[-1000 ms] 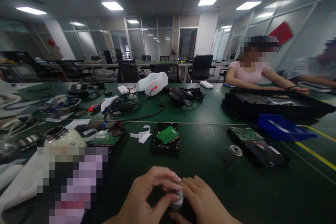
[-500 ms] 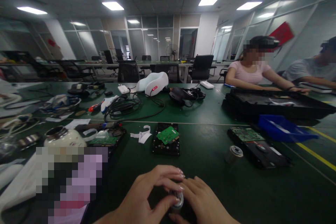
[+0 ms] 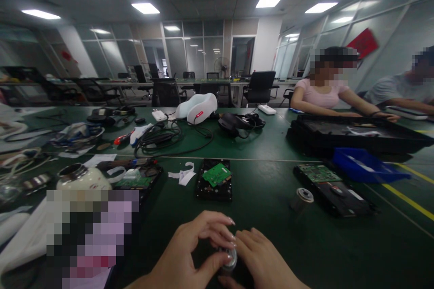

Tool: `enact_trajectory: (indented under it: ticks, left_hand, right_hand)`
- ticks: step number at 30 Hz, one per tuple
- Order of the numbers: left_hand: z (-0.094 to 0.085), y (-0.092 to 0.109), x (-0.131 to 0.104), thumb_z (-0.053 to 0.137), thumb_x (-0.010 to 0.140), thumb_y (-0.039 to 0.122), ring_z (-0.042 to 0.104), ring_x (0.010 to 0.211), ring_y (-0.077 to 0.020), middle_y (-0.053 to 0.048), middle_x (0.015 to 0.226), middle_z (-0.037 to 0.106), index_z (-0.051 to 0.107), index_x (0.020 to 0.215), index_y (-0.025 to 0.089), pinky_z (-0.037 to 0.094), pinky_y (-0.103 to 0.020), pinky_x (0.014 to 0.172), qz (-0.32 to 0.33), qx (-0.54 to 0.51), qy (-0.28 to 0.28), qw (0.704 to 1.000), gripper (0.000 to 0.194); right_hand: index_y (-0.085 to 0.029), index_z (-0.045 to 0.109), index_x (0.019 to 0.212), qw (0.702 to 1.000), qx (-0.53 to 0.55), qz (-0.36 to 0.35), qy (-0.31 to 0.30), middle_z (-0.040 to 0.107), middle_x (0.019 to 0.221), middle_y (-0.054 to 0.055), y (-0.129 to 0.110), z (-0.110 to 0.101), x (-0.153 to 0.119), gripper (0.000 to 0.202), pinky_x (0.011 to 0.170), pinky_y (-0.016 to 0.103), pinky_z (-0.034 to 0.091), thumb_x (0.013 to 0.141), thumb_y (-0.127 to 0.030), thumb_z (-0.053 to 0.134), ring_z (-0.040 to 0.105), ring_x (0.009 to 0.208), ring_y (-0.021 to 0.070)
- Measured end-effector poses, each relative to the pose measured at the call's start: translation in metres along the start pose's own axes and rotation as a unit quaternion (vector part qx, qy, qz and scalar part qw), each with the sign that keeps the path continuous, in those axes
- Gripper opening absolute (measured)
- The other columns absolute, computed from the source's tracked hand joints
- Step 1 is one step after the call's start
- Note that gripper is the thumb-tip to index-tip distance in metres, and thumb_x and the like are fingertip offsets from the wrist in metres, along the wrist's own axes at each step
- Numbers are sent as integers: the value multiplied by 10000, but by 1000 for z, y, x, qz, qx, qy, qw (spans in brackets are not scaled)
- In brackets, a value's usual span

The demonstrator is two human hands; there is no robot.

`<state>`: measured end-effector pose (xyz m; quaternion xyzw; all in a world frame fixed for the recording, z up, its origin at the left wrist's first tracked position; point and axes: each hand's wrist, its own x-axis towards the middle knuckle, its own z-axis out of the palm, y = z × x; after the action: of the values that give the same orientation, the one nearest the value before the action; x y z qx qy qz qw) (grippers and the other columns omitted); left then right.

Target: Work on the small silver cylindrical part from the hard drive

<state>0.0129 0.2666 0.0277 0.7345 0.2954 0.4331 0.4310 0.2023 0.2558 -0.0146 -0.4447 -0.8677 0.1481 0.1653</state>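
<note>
At the near edge of the view, a small metal cylinder (image 3: 230,262) with a shiny round rim stands between my two hands. My left hand (image 3: 193,248) grips its top, thumb on the near side and curled fingers on the far side. Curved round the right side of the cylinder is my right hand (image 3: 261,257), its fingers bent against it and partly hidden. A similar cylinder (image 3: 304,201) stands upright on the green table to the right. Ahead of my hands lies a black hard drive (image 3: 214,194) with a loose green circuit board (image 3: 217,174) on top.
Another drive (image 3: 351,196) with a board lies at right, near a blue bin (image 3: 369,167) and a large black tray (image 3: 352,137). A white strip (image 3: 185,174), a cream jar (image 3: 83,180), cables (image 3: 162,137) and a neck pillow (image 3: 200,108) also occupy the table. Two people sit at right.
The fingers of my left hand have shifted slightly, with the index finger lifting a little off the others. The cylinder and my right hand stay about where they were.
</note>
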Motion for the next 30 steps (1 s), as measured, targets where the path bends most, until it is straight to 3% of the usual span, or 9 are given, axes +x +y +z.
enact_trajectory:
  ticks: [5, 9, 15, 20, 23, 26, 30]
  left_hand:
    - [1, -6, -3, 619, 778, 15, 691, 756, -128, 52, 800, 674, 600, 978, 269, 557, -218, 738, 57, 31, 74, 995, 323]
    - [-2, -24, -1, 592, 820, 87, 692, 811, -164, 29, 828, 676, 579, 937, 249, 548, -276, 751, 3, 95, 166, 981, 200]
    - [-4, -51, 3, 607, 759, 97, 689, 777, -196, 1, 833, 702, 612, 946, 220, 540, -329, 722, -107, 133, 138, 976, 224]
    - [-4, -51, 4, 638, 701, 62, 689, 922, -216, -19, 974, 724, 637, 1024, 223, 531, -368, 860, -126, 109, 130, 977, 361]
    - [-4, -47, 5, 628, 722, 55, 710, 844, -203, -11, 924, 732, 646, 979, 218, 560, -342, 800, -139, 93, 125, 978, 304]
    - [-4, -37, 4, 630, 758, 60, 718, 789, -184, 5, 854, 733, 645, 906, 220, 576, -290, 737, -105, 76, 130, 983, 219]
    - [-4, -15, 1, 641, 773, 16, 708, 809, -149, 23, 882, 719, 643, 908, 242, 571, -230, 750, 34, 45, 120, 991, 264]
  right_hand:
    - [-189, 661, 969, 1000, -7, -1, -9, 721, 914, 75, -3, -3, 2, 298, 779, 408, 477, 725, -347, 730, 658, 806, 279]
    - [-179, 667, 960, 1000, -4, 6, -3, 719, 897, 67, -4, -5, 2, 316, 758, 356, 463, 707, -350, 747, 642, 768, 248]
    - [-181, 669, 963, 1000, -8, 7, -6, 718, 895, 59, -3, -6, 3, 321, 734, 324, 440, 710, -365, 741, 629, 757, 232]
    - [-177, 666, 975, 1000, -8, 8, -11, 715, 906, 67, -2, -5, 3, 323, 723, 327, 439, 719, -362, 729, 624, 756, 233]
    - [-179, 660, 955, 1000, -6, 9, -10, 714, 897, 68, 0, -3, 3, 314, 735, 342, 445, 715, -369, 729, 635, 768, 243]
    - [-180, 660, 925, 1000, -4, 11, -10, 716, 889, 69, 1, -1, 2, 307, 745, 359, 452, 702, -375, 742, 645, 780, 257]
    - [-178, 660, 930, 1000, -6, 10, -21, 714, 885, 73, -2, -3, 3, 286, 735, 367, 458, 722, -362, 728, 645, 769, 260]
